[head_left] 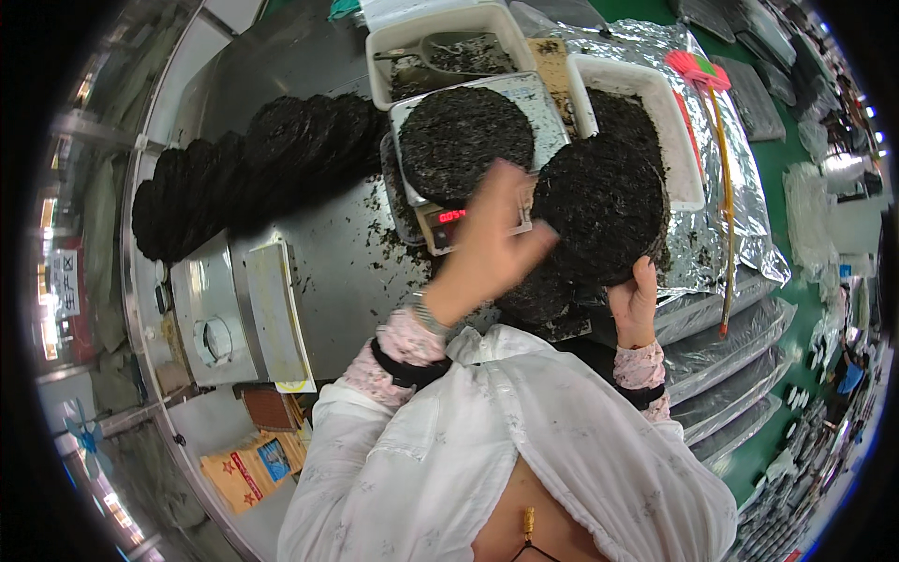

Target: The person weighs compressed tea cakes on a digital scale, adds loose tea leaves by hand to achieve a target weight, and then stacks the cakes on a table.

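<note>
My right hand (633,302) grips the lower edge of a round black cake of what looks like dried seaweed (597,204), tilted up in front of me; more layers show behind its right edge. My left hand (484,242), blurred, has its thumb and fingers apart and holds nothing. Its thumb tip is close to the left edge of that cake. Beyond its fingertips, another round black cake (463,144) lies flat on the metal pan of a digital scale (551,130) with a lit red display. Below the held cake, more dark seaweed (537,298) is partly hidden.
Overlapping round cakes (253,165) form a long row on the steel table (330,281). A white bin (449,21) holds a scoop (439,60) and loose flakes. Another white bin (678,133) stands right, near a pink-headed brush (723,161). Plastic-wrapped stacks (730,351) lie lower right.
</note>
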